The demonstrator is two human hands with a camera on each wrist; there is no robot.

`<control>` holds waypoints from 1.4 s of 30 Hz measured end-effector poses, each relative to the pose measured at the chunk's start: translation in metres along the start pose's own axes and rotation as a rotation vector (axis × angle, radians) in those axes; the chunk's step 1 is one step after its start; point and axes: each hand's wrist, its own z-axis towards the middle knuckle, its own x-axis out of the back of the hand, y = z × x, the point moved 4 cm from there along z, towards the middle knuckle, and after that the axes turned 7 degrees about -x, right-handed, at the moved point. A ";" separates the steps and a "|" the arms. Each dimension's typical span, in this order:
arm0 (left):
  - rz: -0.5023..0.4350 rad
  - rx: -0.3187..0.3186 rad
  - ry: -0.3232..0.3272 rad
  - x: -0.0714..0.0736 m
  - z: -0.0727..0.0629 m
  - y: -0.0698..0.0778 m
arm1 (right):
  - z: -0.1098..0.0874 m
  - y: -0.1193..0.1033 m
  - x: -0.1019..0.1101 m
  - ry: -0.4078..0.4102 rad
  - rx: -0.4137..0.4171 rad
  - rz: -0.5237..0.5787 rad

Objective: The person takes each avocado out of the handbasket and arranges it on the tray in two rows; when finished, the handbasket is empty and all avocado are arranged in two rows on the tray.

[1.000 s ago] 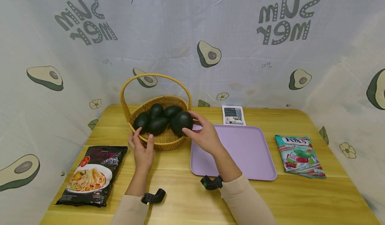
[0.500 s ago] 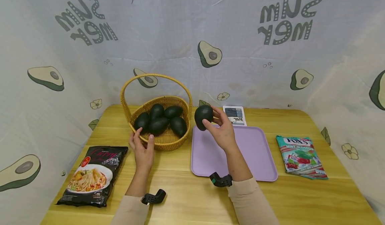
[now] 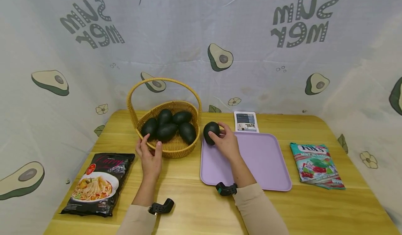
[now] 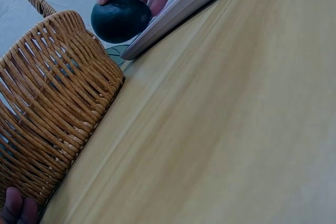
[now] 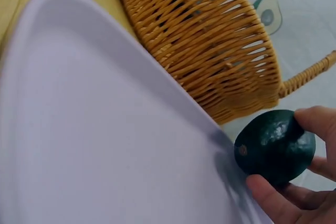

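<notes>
In the head view, a dark green avocado [image 3: 211, 133] is held between the thumb and fingers of my right hand [image 3: 226, 142], at the far left corner of a lilac tray [image 3: 251, 161]. The right wrist view shows this avocado [image 5: 275, 147] close to the tray's surface; whether it touches is unclear. A yellow wicker basket [image 3: 177, 153] with a tall handle stands to the left, with several avocados [image 3: 166, 132] inside. My left hand [image 3: 150, 161] grips the basket's front left rim. Some of its fingers [image 4: 14, 205] show low against the wicker in the left wrist view.
A black noodle packet [image 3: 98, 184] lies at the left of the wooden table [image 3: 185, 200]. To the right of the tray is a FOX'S candy bag [image 3: 317, 165]. A white printed card [image 3: 246, 122] lies behind the tray, before the printed curtain [image 3: 176, 29].
My right hand has lifted the avocado out of the basket, carried it right, then lowered it to the tray's far left corner. The left hand has stayed at the basket rim.
</notes>
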 end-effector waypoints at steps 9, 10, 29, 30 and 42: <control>-0.012 -0.001 -0.006 -0.001 -0.001 0.002 | -0.001 0.003 -0.005 0.028 0.006 -0.138; -0.012 -0.001 -0.004 -0.001 -0.001 0.002 | -0.001 0.003 -0.006 0.021 0.009 -0.148; -0.023 -0.010 0.004 0.000 -0.002 0.001 | 0.001 0.003 -0.006 0.023 0.038 -0.238; -0.022 -0.012 0.004 0.000 -0.002 0.001 | 0.000 0.002 -0.006 0.026 0.040 -0.237; -0.026 -0.007 0.008 -0.001 0.000 0.000 | -0.002 0.001 -0.010 0.019 0.039 -0.203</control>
